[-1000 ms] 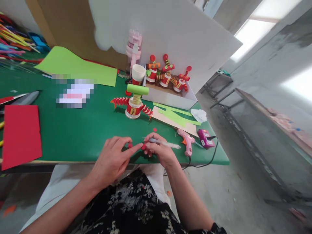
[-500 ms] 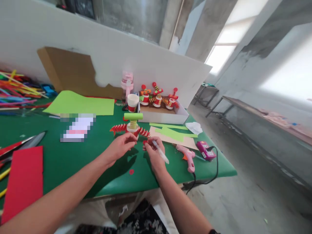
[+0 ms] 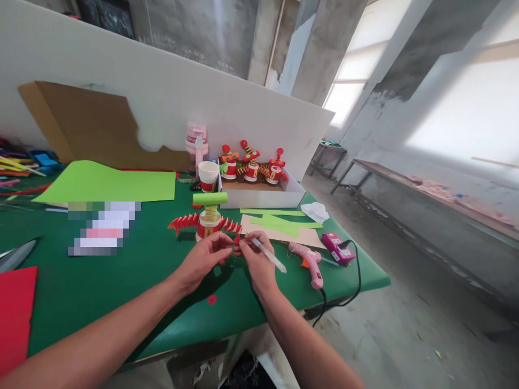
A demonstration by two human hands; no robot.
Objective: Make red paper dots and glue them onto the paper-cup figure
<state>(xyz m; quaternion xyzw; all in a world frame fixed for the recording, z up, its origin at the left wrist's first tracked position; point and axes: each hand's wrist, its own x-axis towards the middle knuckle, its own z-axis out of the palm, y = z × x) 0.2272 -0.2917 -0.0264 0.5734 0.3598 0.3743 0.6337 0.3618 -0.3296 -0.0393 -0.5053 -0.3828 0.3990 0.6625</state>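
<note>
My left hand (image 3: 206, 256) and my right hand (image 3: 259, 263) meet over the green table, their fingertips pinched at a small red paper piece (image 3: 237, 240). A whitish pen (image 3: 269, 254) also lies in my right hand, slanting across it. Just beyond my left hand stands a red and white paper cup figure (image 3: 208, 224), with pleated red paper arms and a green paper roll (image 3: 210, 199) on top. Part of the cup is hidden by my fingers. On the table nearer to me lies a little red paper disc (image 3: 212, 300).
Right of my hands lie a pink glue gun (image 3: 311, 263) and a purple power block (image 3: 338, 248) with a black cable. A white box (image 3: 263, 199) holds several finished figures. Also about are a paper cup (image 3: 208, 175), green sheet (image 3: 117, 183), red sheet (image 3: 16, 313) and scissors (image 3: 18, 255).
My left hand has moved right to join my right hand at the red piece, which only the right held before. The view has shifted a little to the right.
</note>
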